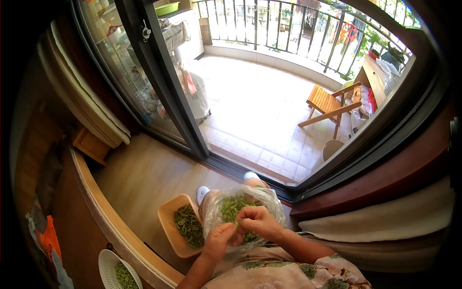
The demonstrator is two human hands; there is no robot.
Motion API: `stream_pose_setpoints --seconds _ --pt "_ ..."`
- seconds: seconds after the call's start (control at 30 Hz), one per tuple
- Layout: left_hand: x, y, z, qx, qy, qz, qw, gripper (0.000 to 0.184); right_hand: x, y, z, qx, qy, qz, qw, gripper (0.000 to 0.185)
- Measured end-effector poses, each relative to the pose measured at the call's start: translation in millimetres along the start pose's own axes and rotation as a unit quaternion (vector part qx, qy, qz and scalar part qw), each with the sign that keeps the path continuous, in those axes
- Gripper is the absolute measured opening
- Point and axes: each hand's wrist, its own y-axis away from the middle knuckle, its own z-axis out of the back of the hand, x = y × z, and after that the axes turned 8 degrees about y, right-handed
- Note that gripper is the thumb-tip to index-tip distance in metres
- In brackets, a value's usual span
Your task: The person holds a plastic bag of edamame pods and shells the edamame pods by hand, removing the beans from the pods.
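On my lap a clear plastic bag [275, 204] lies open, with green bean pods [231, 206] heaped inside. My left hand [221, 238] and my right hand [260, 222] meet above it, fingertips pinched together. A small bit of a green bean pod [236, 223] shows between them; most of it is hidden by the fingers. To the left of the bag, an orange-tan plastic bin [166, 224] on the floor contains darker green pods [188, 226]. A white slotted colander [105, 265] at the lower left holds loose green beans [126, 277].
A brown bed or couch edge [103, 207] runs along my left. In front, a dark-framed sliding door [168, 82] opens onto a tiled balcony [255, 111] with a wooden folding chair [332, 103] and a black railing [284, 29]. A light curtain [385, 216] hangs at right.
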Motion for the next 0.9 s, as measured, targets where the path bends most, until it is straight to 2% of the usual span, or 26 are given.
stream_pose_setpoints --seconds 0.1,0.2,0.37,0.5,0.57,0.67,0.9 --pt "1.5 -1.8 -2.2 -0.039 -0.087 -0.078 0.992 0.027 -1.7 -3.2 -0.2 -0.004 0.026 0.03 0.999 0.008" --pt "-0.3 -0.2 -3.8 -0.06 -0.143 -0.11 0.982 0.024 -8.1 -4.2 0.6 -0.007 0.05 0.054 0.997 0.01" --pt "0.9 -1.4 0.4 -0.057 -0.121 -0.092 0.987 0.021 -12.9 -2.2 3.9 0.031 -0.042 0.044 0.998 0.014" --pt "1.1 0.2 0.1 -0.043 -0.166 -0.138 0.975 0.017 -0.4 -0.9 2.5 0.027 -0.028 0.025 0.999 0.014" --pt "2.4 -0.2 0.3 -0.049 -0.156 -0.133 0.978 0.017 -0.5 -3.5 5.1 0.024 -0.006 0.03 0.999 0.013" --pt "0.5 1.5 -1.3 -0.047 -0.173 -0.133 0.975 0.018 -4.3 -6.6 5.8 -0.001 0.105 0.056 0.993 0.013" --pt "-2.1 5.6 -5.3 -0.034 -0.209 -0.138 0.967 0.02 -9.3 -2.7 1.0 0.0 0.058 0.033 0.998 0.013"
